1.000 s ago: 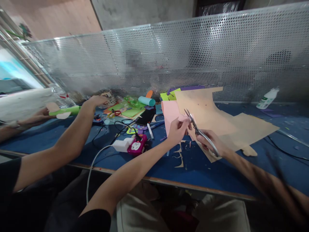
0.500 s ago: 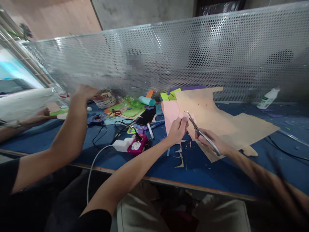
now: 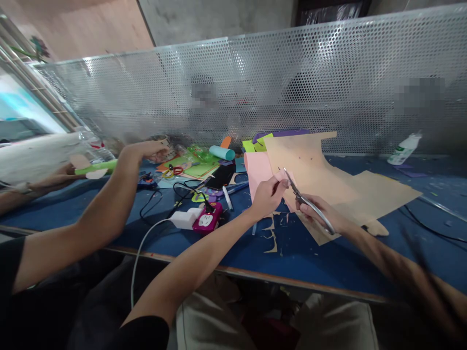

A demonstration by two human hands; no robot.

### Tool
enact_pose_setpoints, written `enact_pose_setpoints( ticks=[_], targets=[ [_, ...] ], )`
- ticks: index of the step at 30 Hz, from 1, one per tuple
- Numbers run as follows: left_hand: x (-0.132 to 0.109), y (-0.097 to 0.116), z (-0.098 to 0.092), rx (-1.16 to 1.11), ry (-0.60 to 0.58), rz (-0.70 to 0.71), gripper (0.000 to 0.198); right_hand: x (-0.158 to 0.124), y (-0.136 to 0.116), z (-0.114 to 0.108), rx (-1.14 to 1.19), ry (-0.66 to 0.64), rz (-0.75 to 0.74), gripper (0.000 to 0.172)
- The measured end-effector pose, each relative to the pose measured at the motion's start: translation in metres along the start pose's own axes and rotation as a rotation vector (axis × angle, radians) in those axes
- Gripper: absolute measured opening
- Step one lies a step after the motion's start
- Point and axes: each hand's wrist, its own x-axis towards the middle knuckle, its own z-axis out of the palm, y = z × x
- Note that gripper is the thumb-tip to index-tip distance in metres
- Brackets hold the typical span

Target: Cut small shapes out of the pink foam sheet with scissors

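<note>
My left hand [image 3: 269, 195] pinches a small piece of pink paper [image 3: 283, 176] between thumb and fingers. In my right hand [image 3: 318, 212] is a pair of metal scissors [image 3: 302, 197], its blades slightly apart and pointing up and left at the pink piece. Whether the blades touch the paper I cannot tell. Behind both hands lie a larger curled pink sheet [image 3: 257, 167] and a big tan sheet [image 3: 310, 167] with cut edges. Thin tan paper scraps [image 3: 270, 240] are scattered on the blue table just below my left hand.
A co-worker's hand [image 3: 158, 151] reaches into a basket [image 3: 168, 149] on the left; the other holds green paper [image 3: 98, 168]. A magenta power adapter [image 3: 207, 218] with cables, a phone [image 3: 221, 176] and a white marker [image 3: 227, 198] lie left of me. A white bottle [image 3: 404, 149] stands right, before a perforated metal screen [image 3: 255, 87].
The co-worker's reaching hand has moved right, to the basket. My left hand has turned slightly with the pink piece; my right hand and the scissors have hardly moved.
</note>
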Motion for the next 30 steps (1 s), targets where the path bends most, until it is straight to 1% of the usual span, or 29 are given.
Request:
enact_pose_setpoints(
  ticks=[9, 13, 16, 18, 25, 30],
  targets=[
    [-0.0003, 0.0003, 0.0025, -0.004, -0.007, -0.022, 0.047, 0.0028, -0.0008, 0.0006, -0.079, 0.072, -0.041, 0.041],
    [-0.0014, -0.0007, 0.0047, -0.123, -0.009, -0.047, 0.047, 0.0019, -0.0006, 0.0009, -0.055, 0.035, -0.035, 0.038],
    [-0.0015, -0.0017, 0.0065, -0.217, 0.016, -0.063, 0.049, 0.0008, -0.0012, 0.0004, -0.024, -0.009, -0.033, 0.036],
    [-0.0012, -0.0021, 0.0074, -0.245, 0.029, -0.078, 0.050, 0.0004, -0.0018, 0.0003, -0.020, -0.012, -0.042, 0.036],
    [-0.0008, -0.0032, 0.0069, -0.251, 0.022, -0.068, 0.053, 0.0002, -0.0006, 0.0025, -0.058, 0.042, -0.026, 0.036],
    [-0.0014, -0.0029, 0.0056, -0.211, 0.019, -0.079, 0.051, 0.0003, -0.0012, 0.0022, -0.051, 0.029, -0.026, 0.036]
  ],
)
